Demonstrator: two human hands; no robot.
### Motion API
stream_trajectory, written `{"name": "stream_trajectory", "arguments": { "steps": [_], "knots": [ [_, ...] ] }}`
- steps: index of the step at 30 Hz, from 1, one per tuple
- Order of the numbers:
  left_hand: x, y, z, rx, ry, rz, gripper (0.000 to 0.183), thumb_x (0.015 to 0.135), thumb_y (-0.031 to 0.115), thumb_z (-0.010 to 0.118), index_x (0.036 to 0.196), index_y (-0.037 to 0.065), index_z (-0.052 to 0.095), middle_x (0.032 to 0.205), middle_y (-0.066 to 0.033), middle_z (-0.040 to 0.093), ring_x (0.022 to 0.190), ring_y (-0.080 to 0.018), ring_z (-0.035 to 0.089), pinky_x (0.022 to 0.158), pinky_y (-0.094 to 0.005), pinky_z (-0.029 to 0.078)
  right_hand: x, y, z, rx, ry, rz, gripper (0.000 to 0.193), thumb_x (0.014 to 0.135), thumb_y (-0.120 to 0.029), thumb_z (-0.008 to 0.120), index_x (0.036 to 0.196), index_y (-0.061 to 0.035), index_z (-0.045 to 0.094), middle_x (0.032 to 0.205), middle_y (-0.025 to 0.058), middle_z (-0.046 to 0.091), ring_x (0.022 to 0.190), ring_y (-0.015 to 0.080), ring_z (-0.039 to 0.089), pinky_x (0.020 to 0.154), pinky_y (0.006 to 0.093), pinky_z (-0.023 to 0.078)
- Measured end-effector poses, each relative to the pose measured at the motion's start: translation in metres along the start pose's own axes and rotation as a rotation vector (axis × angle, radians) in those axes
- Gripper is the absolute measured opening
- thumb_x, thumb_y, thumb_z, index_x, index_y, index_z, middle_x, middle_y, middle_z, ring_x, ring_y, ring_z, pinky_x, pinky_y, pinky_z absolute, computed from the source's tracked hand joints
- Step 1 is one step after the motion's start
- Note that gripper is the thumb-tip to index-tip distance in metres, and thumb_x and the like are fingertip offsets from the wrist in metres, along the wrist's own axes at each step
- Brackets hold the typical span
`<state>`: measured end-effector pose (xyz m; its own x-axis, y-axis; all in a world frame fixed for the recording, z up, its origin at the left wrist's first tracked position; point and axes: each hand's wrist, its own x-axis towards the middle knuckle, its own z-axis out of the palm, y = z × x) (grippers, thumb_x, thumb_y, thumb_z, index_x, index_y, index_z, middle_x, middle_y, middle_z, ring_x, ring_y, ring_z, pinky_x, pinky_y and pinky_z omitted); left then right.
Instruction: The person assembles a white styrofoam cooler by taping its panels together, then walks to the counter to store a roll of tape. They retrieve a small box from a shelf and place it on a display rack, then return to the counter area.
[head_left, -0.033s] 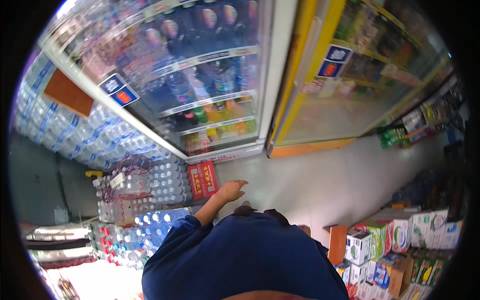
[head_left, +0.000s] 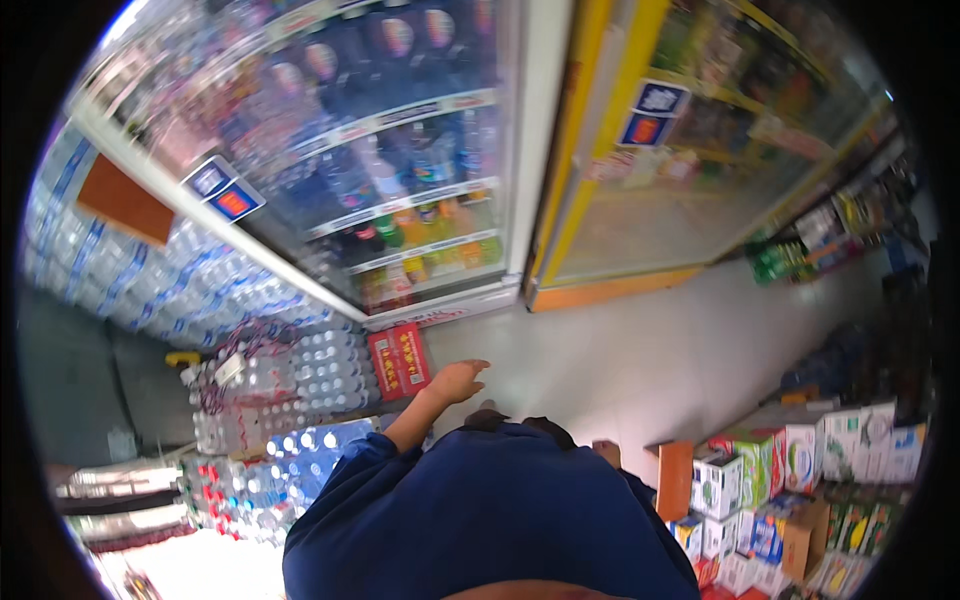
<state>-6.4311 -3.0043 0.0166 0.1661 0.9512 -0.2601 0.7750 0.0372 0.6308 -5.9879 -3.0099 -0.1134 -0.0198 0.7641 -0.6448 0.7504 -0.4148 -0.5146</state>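
Observation:
My left hand [head_left: 459, 381] reaches out ahead of my body with its fingers apart and nothing in them. It hangs over the pale floor, nearest to a red carton [head_left: 401, 362] with yellow print, and I cannot tell whether they touch. Only a small part of my right hand [head_left: 607, 453] shows, beside the right edge of my dark blue top [head_left: 480, 510]; its fingers are not discernible. In front stands a glass-door drinks fridge [head_left: 535, 170] with a white frame and shelves of bottles. A second fridge [head_left: 615, 285] with a yellow frame stands to its right.
Packs of bottled water [head_left: 335, 365] are stacked at the left, with a tangled cord [head_left: 225, 370] on top. Boxed goods [head_left: 717, 485] and a brown carton flap [head_left: 674, 480] stand at the right. Pale tiled floor [head_left: 610, 360] runs between. Green packs [head_left: 780, 262] lie at the far right.
The fridges and goods have shifted slightly left in the view. A little more of my right hand shows beside my body. My left hand stays open, almost in the same place.

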Motion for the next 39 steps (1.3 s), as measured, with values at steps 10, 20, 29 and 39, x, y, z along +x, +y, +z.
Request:
{"name": "stream_trajectory", "arguments": {
  "steps": [10, 20, 29, 39],
  "knots": [
    [0.038, 0.041, 0.011, 0.131, -0.225, 0.003, 0.049, 0.078, 0.020, 0.067, 0.124, 0.008, 0.052, 0.118, -0.0170, 0.058, 0.111, -0.0337, 0.054, 0.094, -0.0409, 0.045, 0.014, 0.048, 0.014, 0.482, 0.055, 0.170, 0.018, 0.084, -0.020, 0.056, 0.086, -0.0050, 0.065, 0.070, 0.0070, 0.064, 0.055, 0.0149, 0.060, 0.047, 0.0277, 0.048],
    [0.077, 0.105, 0.046, 0.243, -0.312, 0.098, 0.051, 0.079, 0.022, 0.066, 0.126, 0.009, 0.051, 0.120, -0.0157, 0.057, 0.112, -0.0329, 0.053, 0.094, -0.0413, 0.044, 0.010, 0.192, 0.037, -0.483, -0.144, -0.417, 0.020, 0.080, -0.026, 0.054, 0.072, -0.0106, 0.064, 0.077, 0.0107, 0.066, 0.075, 0.0276, 0.065, 0.067, 0.0403, 0.053],
    [0.128, 0.192, 0.094, 0.320, -0.471, 0.264, 0.052, 0.079, 0.023, 0.065, 0.127, 0.009, 0.050, 0.122, -0.0161, 0.056, 0.113, -0.0327, 0.053, 0.095, -0.0414, 0.043, 0.008, 0.210, 0.000, 1.196, 0.025, 0.366, 0.009, 0.083, -0.013, 0.051, 0.076, -0.0082, 0.053, 0.063, 0.0061, 0.058, 0.048, 0.0163, 0.054, 0.041, 0.0292, 0.045],
    [0.182, 0.202, 0.180, 0.343, -0.921, 0.664, 0.049, 0.081, 0.024, 0.064, 0.126, 0.007, 0.051, 0.119, -0.0149, 0.058, 0.111, -0.0313, 0.054, 0.093, -0.0399, 0.044, -0.099, 0.201, 0.044, 1.219, 0.486, 0.585, 0.018, 0.087, -0.016, 0.053, 0.095, -0.0033, 0.064, 0.069, 0.0082, 0.064, 0.053, 0.0164, 0.059, 0.045, 0.0288, 0.048]
  ]
}}
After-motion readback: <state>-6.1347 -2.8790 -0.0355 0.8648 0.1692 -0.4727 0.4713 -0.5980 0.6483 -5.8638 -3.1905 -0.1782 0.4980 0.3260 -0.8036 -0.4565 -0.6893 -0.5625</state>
